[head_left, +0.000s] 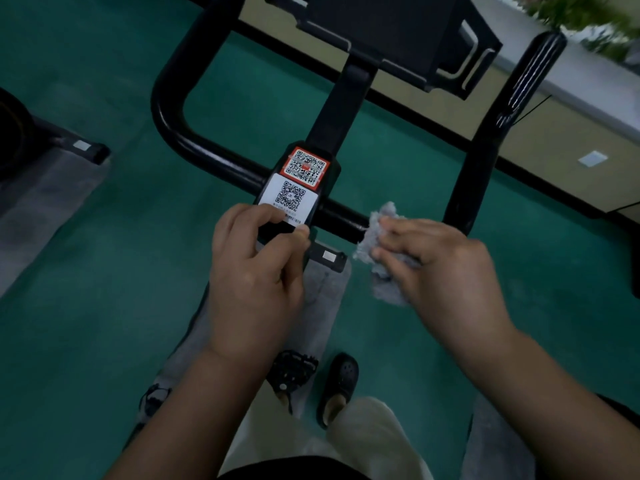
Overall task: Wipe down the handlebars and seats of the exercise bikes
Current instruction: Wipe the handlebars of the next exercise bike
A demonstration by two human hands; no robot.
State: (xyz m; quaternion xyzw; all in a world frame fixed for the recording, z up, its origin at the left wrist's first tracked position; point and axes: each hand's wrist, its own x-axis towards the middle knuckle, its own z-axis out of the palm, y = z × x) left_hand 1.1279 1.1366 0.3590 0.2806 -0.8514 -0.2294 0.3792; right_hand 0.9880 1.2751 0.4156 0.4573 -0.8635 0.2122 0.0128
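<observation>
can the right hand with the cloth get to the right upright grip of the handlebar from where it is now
Probably yes. The right hand holds the grey cloth against the handlebar crossbar, just short of where the right upright grip rises. Nothing sits between them; the console is off to the left of that grip.

Glossy black looped handlebars (207,157), crumpled grey cloth (381,258) against the crossbar's right stretch

Bare forearms, no sleeves visible. Loose cream fabric trousers (367,441) w/ black top edge (284,471) at bottom. Black perforated rubber clog (339,386) on one foot.
</observation>
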